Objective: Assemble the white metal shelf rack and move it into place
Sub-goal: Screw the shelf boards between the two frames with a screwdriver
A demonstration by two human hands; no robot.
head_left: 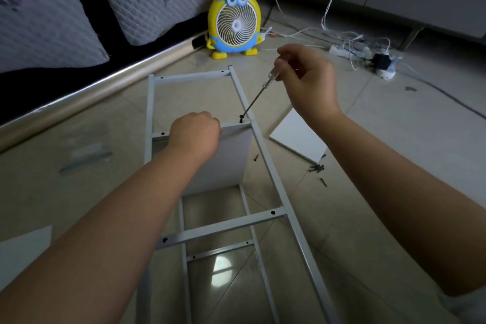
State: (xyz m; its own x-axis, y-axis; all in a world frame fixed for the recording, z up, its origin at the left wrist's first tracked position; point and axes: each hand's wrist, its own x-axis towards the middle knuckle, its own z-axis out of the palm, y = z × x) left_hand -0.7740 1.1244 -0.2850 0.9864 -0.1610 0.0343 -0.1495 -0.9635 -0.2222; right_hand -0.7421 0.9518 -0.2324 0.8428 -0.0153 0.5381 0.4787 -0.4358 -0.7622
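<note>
The white rack frame (223, 227) lies on the floor, running near to far. The left grip (194, 134) clenches the upright shelf panel (231, 160) at its top edge. Far right of it, the right grip (307, 79) grasps a screwdriver (255, 98), tip on a black screw (241, 119) by the right rail.

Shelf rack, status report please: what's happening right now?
Right hand grips screwdriver, tip on screw at rack frame. Left hand holds white panel upright. Loose screws lie beside frame.
</note>
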